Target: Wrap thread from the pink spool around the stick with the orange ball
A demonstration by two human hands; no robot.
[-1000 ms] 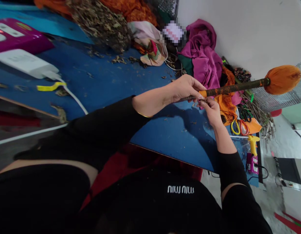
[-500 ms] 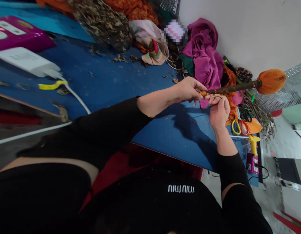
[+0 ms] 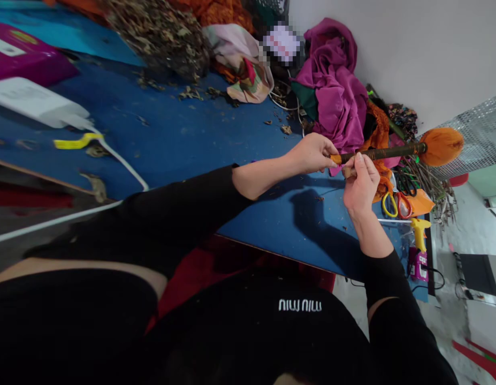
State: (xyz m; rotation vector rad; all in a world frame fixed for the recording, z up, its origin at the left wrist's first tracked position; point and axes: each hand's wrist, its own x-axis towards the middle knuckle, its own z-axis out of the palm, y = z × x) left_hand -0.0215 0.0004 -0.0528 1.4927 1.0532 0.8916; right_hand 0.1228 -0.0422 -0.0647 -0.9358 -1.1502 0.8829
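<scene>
A dark stick [image 3: 396,152] with orange markings reaches out over the blue table and ends in a rounded orange cloth-covered head [image 3: 443,146]. My left hand [image 3: 314,152] is closed, pinching the stick's near end, where an orange wrapping [image 3: 335,159] shows. Close beside it, my right hand [image 3: 362,182] is closed, with thumb and fingertips pressed together against the stick. A small tan piece [image 3: 349,172] sits in the curled fingers of that hand; whether it is tape or cloth I cannot tell.
Magenta cloth [image 3: 338,101] and a heap of dried leaves [image 3: 163,40] lie along the back of the blue table [image 3: 239,128]. Scissors [image 3: 403,207] and a yellow glue gun [image 3: 420,232] are at right. A white cable [image 3: 123,163] trails at left.
My right hand's fingertips have moved up onto the stick, and the tan piece now sits lower in its fingers. The orange head has dipped and shifted slightly left.
</scene>
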